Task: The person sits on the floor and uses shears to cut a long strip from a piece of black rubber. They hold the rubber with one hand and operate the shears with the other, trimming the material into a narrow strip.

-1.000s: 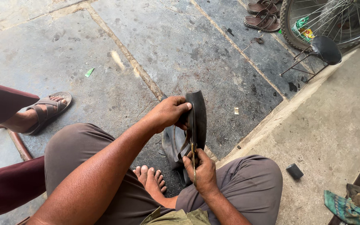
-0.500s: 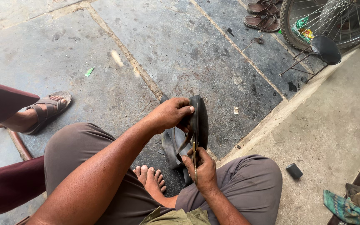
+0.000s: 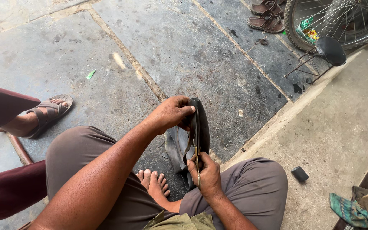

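One black rubber inner tube (image 3: 201,127) is present, folded into an upright loop over the stone floor (image 3: 192,51) between the seated person's knees; the left hand (image 3: 171,114) is closed around its top bend and the right hand (image 3: 207,176) is closed on one pair of slim scissors (image 3: 197,159) set against its lower part. One pair of brown sandals (image 3: 269,15) and one bicycle wheel (image 3: 337,21) occupy the floor's far right corner. Against the earlier frame, the tube stands slightly straighter, both grips unchanged; its rubber appears dull, flattened and slack.
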